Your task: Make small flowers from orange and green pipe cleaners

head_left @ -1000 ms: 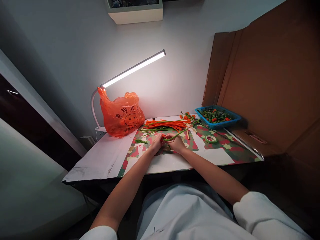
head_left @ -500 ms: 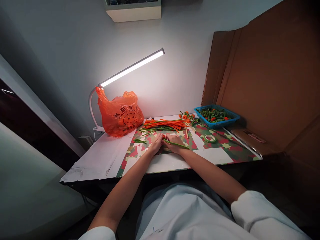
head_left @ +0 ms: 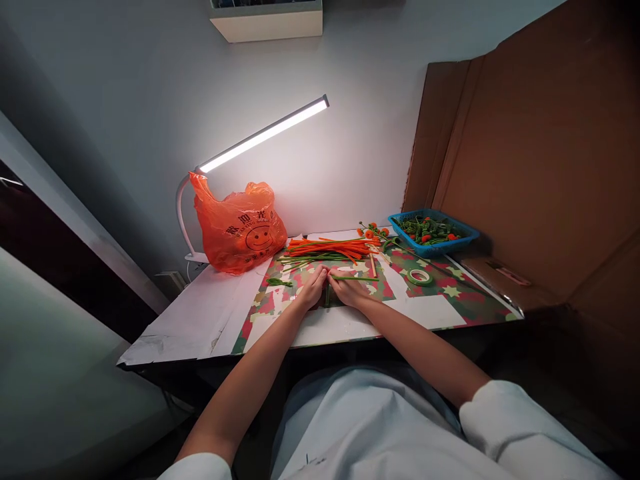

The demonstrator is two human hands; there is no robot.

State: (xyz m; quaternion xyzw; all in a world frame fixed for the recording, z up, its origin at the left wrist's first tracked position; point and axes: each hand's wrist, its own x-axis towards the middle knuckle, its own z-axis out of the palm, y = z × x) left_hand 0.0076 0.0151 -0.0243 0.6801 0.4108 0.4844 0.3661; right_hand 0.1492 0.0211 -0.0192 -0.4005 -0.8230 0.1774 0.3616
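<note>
The right hand (head_left: 346,288) pinches a green pipe cleaner (head_left: 363,278), level now, slanting nearer before; the left hand (head_left: 313,287) adjoins, its grip unclear.

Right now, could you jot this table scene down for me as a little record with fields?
Left hand: bare, close to the right
Right hand: bare, with a thin green strand lying across it
Grip: too small to tell which hand holds the strand
Behind the hands: a pile of long orange and green strands
Back left: orange plastic bag with a printed smiling face
Right: round roll of green tape, lying flat
Back right: shallow blue plastic basket of greenery with orange bits
Light: slim white bar lamp, lit
</note>
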